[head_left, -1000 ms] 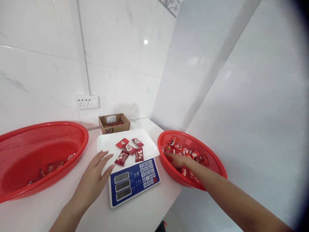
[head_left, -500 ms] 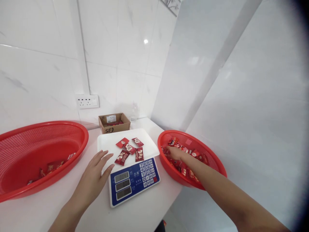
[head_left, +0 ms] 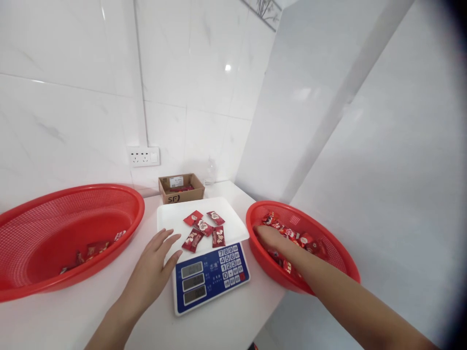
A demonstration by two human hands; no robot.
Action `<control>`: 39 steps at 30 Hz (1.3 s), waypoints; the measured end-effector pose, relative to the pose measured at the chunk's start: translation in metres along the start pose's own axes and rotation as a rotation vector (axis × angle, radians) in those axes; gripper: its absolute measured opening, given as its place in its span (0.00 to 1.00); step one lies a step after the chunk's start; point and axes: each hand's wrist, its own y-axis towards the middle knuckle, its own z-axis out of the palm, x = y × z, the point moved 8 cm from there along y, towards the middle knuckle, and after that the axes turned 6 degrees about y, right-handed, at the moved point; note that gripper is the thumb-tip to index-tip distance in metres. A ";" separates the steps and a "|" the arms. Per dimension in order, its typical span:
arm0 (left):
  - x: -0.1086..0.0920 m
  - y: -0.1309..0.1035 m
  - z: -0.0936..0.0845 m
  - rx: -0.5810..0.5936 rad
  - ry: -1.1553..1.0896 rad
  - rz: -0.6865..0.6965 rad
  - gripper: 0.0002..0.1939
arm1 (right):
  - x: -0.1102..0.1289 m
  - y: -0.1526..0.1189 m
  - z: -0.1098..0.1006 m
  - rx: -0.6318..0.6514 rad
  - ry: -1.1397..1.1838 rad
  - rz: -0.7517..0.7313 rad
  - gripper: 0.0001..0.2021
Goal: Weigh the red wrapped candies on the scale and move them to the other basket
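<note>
Several red wrapped packets [head_left: 203, 227] lie on the white pan [head_left: 168, 212] of a scale with a blue keypad panel [head_left: 215, 273]. My left hand [head_left: 156, 265] hovers at the pan's front left corner, fingers spread, holding nothing. My right hand [head_left: 269, 237] reaches down into the right red basket [head_left: 330, 243], among many red packets [head_left: 290, 233]; its fingers are hidden there, so what they hold does not show.
A larger red basket [head_left: 76, 204] with a few packets stands on the left. Behind the scale sits a small cardboard box [head_left: 187, 195] with red packets inside, and a clear bottle [head_left: 210, 171] beside it. A wall socket [head_left: 144, 156] is above.
The view has shifted, so everything appears slightly further right. My right hand has sunk deeper into the right basket, and its fingers are now hidden. My left hand keeps its spread pose.
</note>
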 end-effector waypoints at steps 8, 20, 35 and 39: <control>0.000 -0.002 0.003 0.009 -0.008 -0.019 0.18 | 0.057 -0.015 -0.060 -0.114 0.251 -0.169 0.10; -0.002 -0.003 0.003 0.042 -0.068 -0.048 0.18 | 0.141 -0.030 -0.014 0.062 0.792 -0.242 0.10; -0.035 -0.006 -0.005 0.245 -0.596 -0.074 0.14 | 0.191 -0.120 0.020 0.360 1.215 -0.319 0.15; -0.031 -0.005 -0.002 0.178 -0.450 -0.051 0.17 | 0.176 -0.104 0.009 0.220 1.155 -0.260 0.13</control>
